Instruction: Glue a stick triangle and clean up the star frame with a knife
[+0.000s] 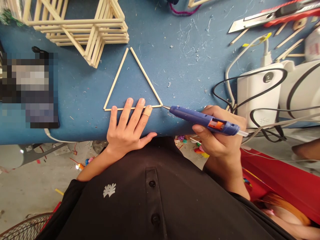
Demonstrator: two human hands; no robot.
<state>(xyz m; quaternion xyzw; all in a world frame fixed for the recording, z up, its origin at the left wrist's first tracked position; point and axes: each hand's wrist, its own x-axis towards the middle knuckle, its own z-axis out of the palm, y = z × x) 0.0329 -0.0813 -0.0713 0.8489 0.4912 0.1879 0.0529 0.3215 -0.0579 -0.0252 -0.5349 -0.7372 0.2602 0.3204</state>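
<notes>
Three thin wooden sticks lie in a triangle on the blue table; the bottom stick runs sideways, and the left stick and right stick lean toward each other with a small gap at the top. My left hand lies flat with fingers spread, its fingertips on the bottom stick, a bandage round one finger. My right hand is wrapped round a blue glue gun, whose metal tip touches the triangle's lower right corner.
Stacked wooden stick frames stand at the upper left. A phone-like device, pixelated, lies at the left. At the right are a white power bank with cables, a box cutter and loose sticks. Part of another person shows at the lower right.
</notes>
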